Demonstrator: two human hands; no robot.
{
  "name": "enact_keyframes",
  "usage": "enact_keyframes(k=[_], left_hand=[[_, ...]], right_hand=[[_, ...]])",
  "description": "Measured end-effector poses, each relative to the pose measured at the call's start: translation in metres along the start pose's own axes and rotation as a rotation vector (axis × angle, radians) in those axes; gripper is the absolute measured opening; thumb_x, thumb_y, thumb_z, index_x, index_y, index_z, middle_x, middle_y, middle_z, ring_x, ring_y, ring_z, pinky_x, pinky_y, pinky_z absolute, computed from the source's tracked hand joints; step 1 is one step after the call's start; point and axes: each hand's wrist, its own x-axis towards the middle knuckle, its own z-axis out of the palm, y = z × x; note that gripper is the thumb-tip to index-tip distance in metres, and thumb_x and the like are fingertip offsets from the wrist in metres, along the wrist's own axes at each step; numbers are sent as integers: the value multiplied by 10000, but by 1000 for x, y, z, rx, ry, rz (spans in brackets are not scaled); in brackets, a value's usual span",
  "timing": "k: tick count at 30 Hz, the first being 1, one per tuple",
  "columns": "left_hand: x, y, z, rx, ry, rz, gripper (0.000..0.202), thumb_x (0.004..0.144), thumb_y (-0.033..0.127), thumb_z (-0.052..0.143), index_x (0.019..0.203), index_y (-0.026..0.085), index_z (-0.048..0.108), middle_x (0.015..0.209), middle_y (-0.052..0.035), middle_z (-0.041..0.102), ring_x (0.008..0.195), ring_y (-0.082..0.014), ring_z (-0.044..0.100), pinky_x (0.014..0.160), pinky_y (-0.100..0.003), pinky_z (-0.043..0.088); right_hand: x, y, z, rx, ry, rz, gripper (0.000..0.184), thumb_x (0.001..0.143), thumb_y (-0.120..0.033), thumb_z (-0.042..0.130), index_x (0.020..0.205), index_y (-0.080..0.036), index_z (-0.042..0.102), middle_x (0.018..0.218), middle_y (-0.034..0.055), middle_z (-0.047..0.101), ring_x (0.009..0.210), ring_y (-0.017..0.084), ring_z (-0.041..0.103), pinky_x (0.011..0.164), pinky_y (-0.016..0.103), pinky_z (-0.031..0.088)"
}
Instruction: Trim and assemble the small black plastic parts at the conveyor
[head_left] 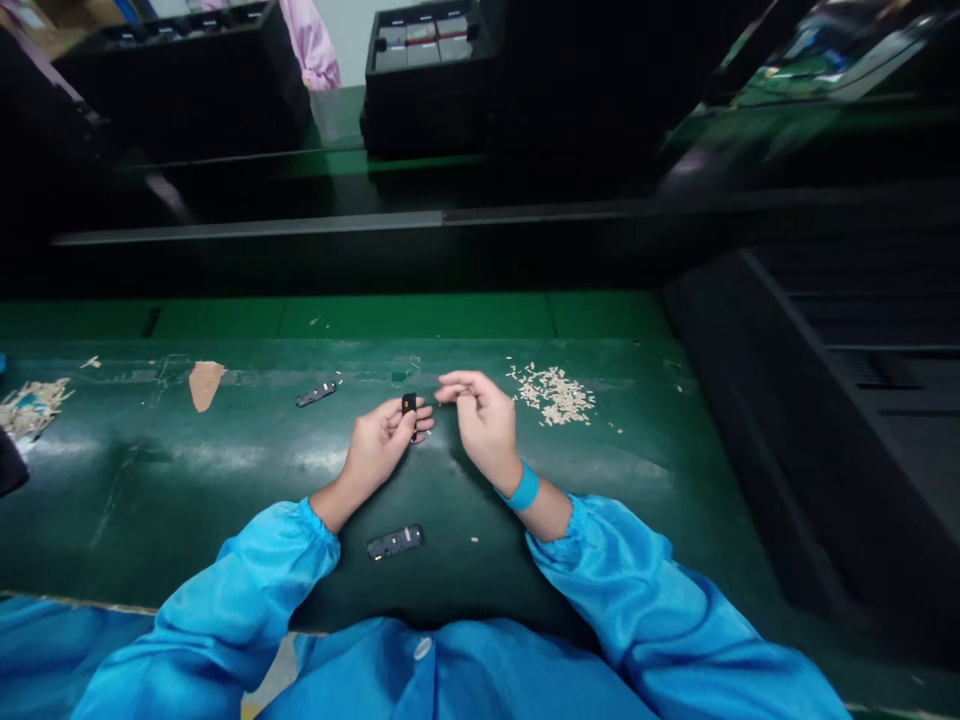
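Head: left hand (381,436) around black piece (409,404), long axis forward; right hand (484,420), grip unclear

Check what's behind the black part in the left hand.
Fingers of the left hand lie behind the black part, their ends showing beyond its right edge. Its back face and anything it covers are hidden.

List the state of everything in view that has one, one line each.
Left hand: closed on a black part.
Right hand: fingers bent, apart from that part; whether it pinches anything is unclear.
Far black piece: lying loose, slanted.
Near black piece: lying loose, slightly slanted.
Pale bits: heaped loosely, unboxed.
Brown scrap: lying loose.
Blue wristband: worn on the right wrist.
Back crate: open-topped, loaded.
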Motion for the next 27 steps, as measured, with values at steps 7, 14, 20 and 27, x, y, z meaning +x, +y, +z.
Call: enact_keyframes(k=[7, 14, 20, 27], left_hand=[[3, -3, -4, 37, -43, 84, 425, 910, 500, 660, 1136, 141, 689, 1034, -111, 793, 917, -229, 765, 808, -322, 616], [0, 4, -5, 147, -78, 123, 305, 948, 417, 601, 1011, 141, 717, 829, -50, 755, 774, -180, 717, 797, -296, 590], [-2, 2, -6, 299, -66, 164, 267, 960, 383, 567, 962, 159, 712, 753, -24, 713, 716, -162, 672, 753, -266, 561], [-9, 15, -8, 326, 64, 245, 194, 927, 301, 623, 1042, 169, 707, 1003, -63, 748, 873, -181, 723, 838, -285, 559]], right_hand=[[0, -5, 7, -97, -158, -101, 216, 860, -213, 581, 1025, -214, 721, 1003, 64, 708, 895, 190, 683, 810, 326, 586], [0, -2, 10, 162, -239, 171, 183, 836, -342, 675, 957, -216, 728, 782, 12, 733, 652, 167, 679, 557, 284, 606], [2, -1, 10, 158, -250, 160, 178, 817, -356, 690, 918, -209, 692, 731, -12, 688, 637, 141, 640, 590, 267, 575], [-3, -4, 2, 19, -273, -40, 198, 856, -255, 684, 1035, -210, 613, 1002, 51, 706, 908, 191, 688, 851, 347, 576]])
